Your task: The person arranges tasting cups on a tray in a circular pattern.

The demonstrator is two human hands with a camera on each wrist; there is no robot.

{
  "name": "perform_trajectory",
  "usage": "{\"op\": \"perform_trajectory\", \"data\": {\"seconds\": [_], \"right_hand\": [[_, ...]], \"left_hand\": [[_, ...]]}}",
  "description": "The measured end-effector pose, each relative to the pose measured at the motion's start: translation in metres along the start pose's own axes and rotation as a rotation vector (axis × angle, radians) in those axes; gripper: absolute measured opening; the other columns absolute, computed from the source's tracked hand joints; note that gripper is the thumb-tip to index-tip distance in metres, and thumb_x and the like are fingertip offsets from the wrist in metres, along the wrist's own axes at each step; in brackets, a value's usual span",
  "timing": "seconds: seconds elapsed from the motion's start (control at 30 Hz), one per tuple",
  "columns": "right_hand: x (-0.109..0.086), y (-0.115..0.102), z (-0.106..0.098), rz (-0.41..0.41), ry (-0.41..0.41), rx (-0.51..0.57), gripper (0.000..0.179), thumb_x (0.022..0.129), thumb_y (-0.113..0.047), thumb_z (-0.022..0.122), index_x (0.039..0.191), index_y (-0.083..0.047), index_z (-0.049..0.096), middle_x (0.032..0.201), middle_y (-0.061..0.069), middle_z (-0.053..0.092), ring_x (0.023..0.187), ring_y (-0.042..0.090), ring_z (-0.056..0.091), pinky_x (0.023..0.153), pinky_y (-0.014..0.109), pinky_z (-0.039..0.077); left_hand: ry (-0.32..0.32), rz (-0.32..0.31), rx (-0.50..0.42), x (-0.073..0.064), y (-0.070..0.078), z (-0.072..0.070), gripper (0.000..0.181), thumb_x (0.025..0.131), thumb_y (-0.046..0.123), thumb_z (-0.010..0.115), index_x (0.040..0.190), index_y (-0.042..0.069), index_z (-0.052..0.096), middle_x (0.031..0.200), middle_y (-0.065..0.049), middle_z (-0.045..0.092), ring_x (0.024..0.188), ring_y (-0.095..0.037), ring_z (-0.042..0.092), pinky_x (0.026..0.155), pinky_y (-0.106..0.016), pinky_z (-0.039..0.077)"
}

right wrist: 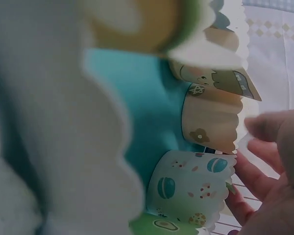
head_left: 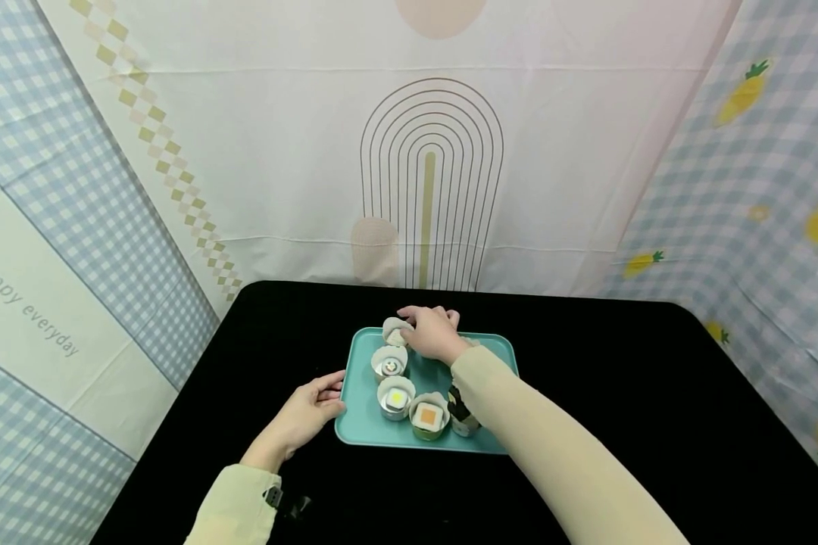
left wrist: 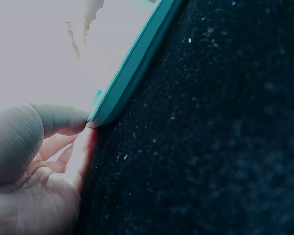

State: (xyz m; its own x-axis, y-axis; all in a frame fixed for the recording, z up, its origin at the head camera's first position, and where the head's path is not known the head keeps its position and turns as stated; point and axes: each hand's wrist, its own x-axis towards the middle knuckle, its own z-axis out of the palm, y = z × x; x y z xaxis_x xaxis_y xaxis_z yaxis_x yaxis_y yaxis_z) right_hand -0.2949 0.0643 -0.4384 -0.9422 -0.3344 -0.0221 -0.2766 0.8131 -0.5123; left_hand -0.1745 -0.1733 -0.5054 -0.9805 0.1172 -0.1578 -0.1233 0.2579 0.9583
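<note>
A teal tray on the black table carries several paper baking cups with scalloped rims. My left hand pinches the tray's left edge. In the left wrist view its thumb lies over the rim, with a finger below. My right hand reaches to the back of the tray, beside the rear baking cup. In the right wrist view its thumb and fingers are spread at the rims of a beige baking cup and a white patterned baking cup. Nothing shows between those fingers.
Other baking cups stand along the left and front: one with a small round thing, one with a yellow-marked block, one with an orange-marked block. My right forearm covers the tray's right part. A patterned curtain hangs behind the table.
</note>
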Motion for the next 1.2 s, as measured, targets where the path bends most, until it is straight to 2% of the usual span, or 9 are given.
{"op": "perform_trajectory", "data": {"seconds": [0.27, 0.5, 0.8, 0.93, 1.07, 1.2], "right_hand": [[-0.004, 0.000, -0.001, 0.011, -0.008, -0.121, 0.036, 0.098, -0.017, 0.053, 0.132, -0.022, 0.061, 0.125, 0.004, 0.059, 0.124, 0.032, 0.036, 0.099, 0.051, 0.015], [-0.008, -0.003, -0.004, 0.008, -0.025, -0.168, 0.035, 0.097, -0.021, 0.055, 0.132, -0.023, 0.061, 0.127, 0.006, 0.056, 0.129, 0.034, 0.031, 0.098, 0.049, 0.018], [-0.012, -0.002, -0.007, 0.024, -0.041, -0.157, 0.035, 0.097, -0.023, 0.058, 0.132, -0.022, 0.061, 0.130, 0.007, 0.053, 0.132, 0.034, 0.028, 0.098, 0.050, 0.019], [-0.013, -0.003, -0.016, 0.017, -0.018, -0.117, 0.037, 0.096, -0.027, 0.059, 0.133, -0.021, 0.060, 0.133, 0.007, 0.052, 0.126, 0.034, 0.033, 0.094, 0.049, 0.022], [-0.026, 0.000, -0.032, -0.001, 0.007, -0.050, 0.040, 0.096, -0.032, 0.059, 0.134, -0.020, 0.059, 0.136, 0.007, 0.050, 0.122, 0.033, 0.038, 0.094, 0.050, 0.024], [-0.046, 0.013, -0.044, -0.020, 0.036, 0.008, 0.043, 0.097, -0.037, 0.058, 0.136, -0.019, 0.056, 0.140, 0.006, 0.047, 0.129, 0.030, 0.037, 0.103, 0.052, 0.027]], "left_hand": [[-0.007, 0.001, 0.017, 0.004, -0.001, -0.001, 0.056, 0.092, 0.002, 0.063, 0.144, 0.010, 0.046, 0.119, -0.010, 0.056, 0.102, -0.018, 0.061, 0.085, -0.032, 0.052], [-0.001, -0.001, 0.019, 0.007, -0.002, -0.005, 0.056, 0.091, 0.002, 0.063, 0.144, 0.010, 0.046, 0.118, -0.011, 0.057, 0.101, -0.019, 0.061, 0.085, -0.032, 0.052], [-0.011, -0.001, 0.013, 0.008, -0.001, -0.006, 0.056, 0.091, 0.002, 0.063, 0.144, 0.010, 0.047, 0.118, -0.011, 0.057, 0.101, -0.019, 0.061, 0.085, -0.031, 0.052], [-0.019, 0.005, 0.017, 0.009, -0.001, -0.007, 0.056, 0.092, 0.004, 0.063, 0.144, 0.012, 0.046, 0.119, -0.010, 0.057, 0.102, -0.019, 0.061, 0.085, -0.032, 0.052], [-0.018, 0.006, 0.034, 0.009, -0.002, -0.007, 0.056, 0.092, 0.005, 0.063, 0.145, 0.011, 0.046, 0.119, -0.010, 0.057, 0.102, -0.019, 0.061, 0.086, -0.033, 0.052], [0.000, 0.003, 0.067, 0.010, -0.005, -0.005, 0.056, 0.092, 0.004, 0.063, 0.144, 0.010, 0.046, 0.119, -0.010, 0.057, 0.102, -0.018, 0.060, 0.085, -0.033, 0.052]]}}
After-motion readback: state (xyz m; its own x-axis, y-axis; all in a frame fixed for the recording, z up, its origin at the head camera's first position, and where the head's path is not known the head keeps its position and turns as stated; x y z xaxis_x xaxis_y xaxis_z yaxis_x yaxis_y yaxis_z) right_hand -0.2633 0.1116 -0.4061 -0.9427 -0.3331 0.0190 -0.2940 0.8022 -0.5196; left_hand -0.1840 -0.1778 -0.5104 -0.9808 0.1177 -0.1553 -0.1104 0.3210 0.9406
